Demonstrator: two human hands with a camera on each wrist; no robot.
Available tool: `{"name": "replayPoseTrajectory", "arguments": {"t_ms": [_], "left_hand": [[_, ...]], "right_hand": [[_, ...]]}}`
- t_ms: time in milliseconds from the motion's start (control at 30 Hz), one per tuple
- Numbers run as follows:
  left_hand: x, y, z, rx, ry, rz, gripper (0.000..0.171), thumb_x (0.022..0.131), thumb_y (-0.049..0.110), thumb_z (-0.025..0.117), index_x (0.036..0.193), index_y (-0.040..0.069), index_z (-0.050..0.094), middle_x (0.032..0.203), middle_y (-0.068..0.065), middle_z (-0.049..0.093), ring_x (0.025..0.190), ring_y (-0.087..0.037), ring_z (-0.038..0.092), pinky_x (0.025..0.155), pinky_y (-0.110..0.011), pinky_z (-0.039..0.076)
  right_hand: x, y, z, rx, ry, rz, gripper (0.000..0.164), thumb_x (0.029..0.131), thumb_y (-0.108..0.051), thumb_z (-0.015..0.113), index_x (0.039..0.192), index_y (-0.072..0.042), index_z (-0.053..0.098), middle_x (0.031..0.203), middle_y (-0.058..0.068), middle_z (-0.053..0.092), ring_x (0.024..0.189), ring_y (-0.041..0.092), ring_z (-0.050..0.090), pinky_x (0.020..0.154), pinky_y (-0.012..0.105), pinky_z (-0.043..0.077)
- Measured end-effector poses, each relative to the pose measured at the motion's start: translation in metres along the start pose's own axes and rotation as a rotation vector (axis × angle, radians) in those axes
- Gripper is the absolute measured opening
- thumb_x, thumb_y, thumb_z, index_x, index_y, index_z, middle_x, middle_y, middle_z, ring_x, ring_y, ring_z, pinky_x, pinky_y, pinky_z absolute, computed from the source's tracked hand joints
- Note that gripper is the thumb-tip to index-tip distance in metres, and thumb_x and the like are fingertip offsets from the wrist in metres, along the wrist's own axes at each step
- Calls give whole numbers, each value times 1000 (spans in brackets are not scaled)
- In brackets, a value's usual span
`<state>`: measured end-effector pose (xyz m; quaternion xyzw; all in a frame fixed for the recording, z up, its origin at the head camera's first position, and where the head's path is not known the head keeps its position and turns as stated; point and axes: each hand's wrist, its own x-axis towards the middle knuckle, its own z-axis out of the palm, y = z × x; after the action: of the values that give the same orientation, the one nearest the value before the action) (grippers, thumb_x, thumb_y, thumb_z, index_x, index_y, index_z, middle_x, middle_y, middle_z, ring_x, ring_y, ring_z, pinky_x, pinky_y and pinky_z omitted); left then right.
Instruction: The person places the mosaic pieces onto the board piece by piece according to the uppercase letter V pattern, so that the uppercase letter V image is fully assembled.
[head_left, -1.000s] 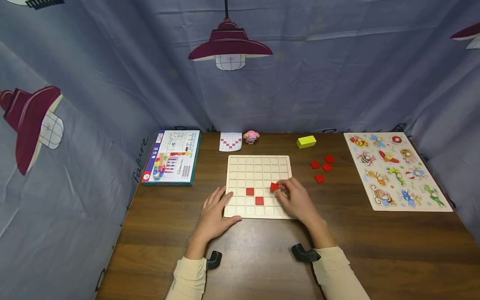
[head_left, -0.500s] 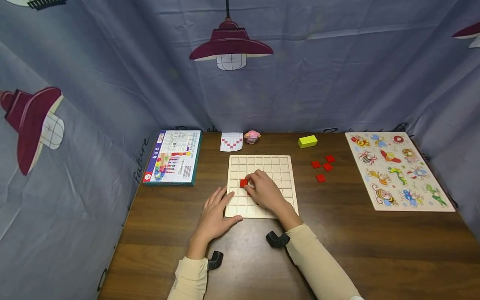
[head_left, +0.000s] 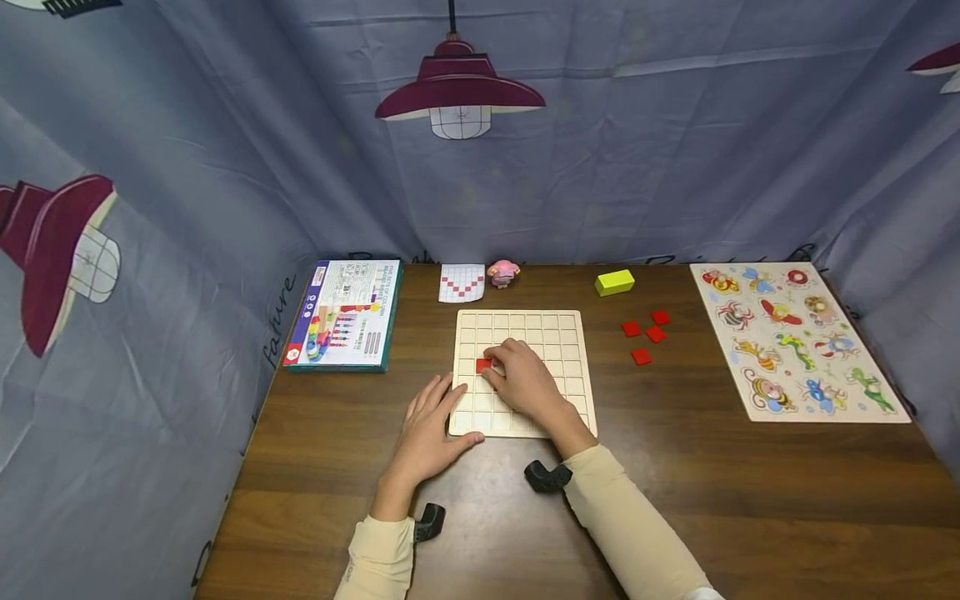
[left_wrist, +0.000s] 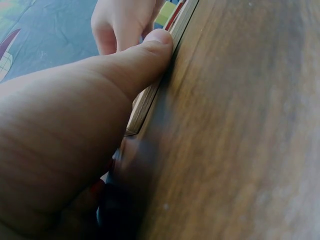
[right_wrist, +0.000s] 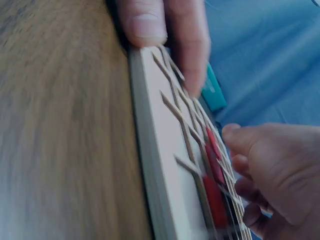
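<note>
A wooden grid board (head_left: 558,329) lies flat in the middle of the table. My left hand (head_left: 429,429) rests at its near left corner, fingers spread along the left side and thumb on the front edge. Over the left half of the board, my right hand (head_left: 528,383) holds a small red square tile (head_left: 483,365) between thumb and fingertips, at a grid cell. Other red tiles (right_wrist: 215,200) sit in cells in the right wrist view; in the head view my right hand hides them. Several loose red tiles (head_left: 656,334) lie right of the board.
Behind the board stand a card with a red V pattern (head_left: 461,283) and a pink figurine (head_left: 502,273). A yellow block (head_left: 614,283) is farther right. A boxed game (head_left: 345,317) lies at left, an insect picture board (head_left: 802,342) at right.
My right hand has carried the red tile leftward across the board and down to a cell on the left side, shifting slightly left over the last half second. My left hand stays in place.
</note>
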<state>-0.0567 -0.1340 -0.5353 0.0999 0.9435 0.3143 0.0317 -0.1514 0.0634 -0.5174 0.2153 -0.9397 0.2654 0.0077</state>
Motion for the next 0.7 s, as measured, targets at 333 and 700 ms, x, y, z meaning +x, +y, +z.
{"name": "replayPoseTrajectory", "arguments": {"t_ms": [333,700], "left_hand": [[3,3,-2,-12,7,-12,85,82,54,80,152,18,49,167,-7,33,157,-31,23,125,-59,18],[-1,0,5,-12,34,4,84,82,56,79,151,18,50,166,-7,34,156,-33,24,122,-63,22]], "right_hand": [[-53,84,-54,145,331,179,32,92,-21,76,117,-2,71,95,12,64,83,25,58,74,38,46],[-102,159,-92,-14,294,473,47,96,-33,72,119,7,63,106,25,57,101,45,57,92,61,45]]}}
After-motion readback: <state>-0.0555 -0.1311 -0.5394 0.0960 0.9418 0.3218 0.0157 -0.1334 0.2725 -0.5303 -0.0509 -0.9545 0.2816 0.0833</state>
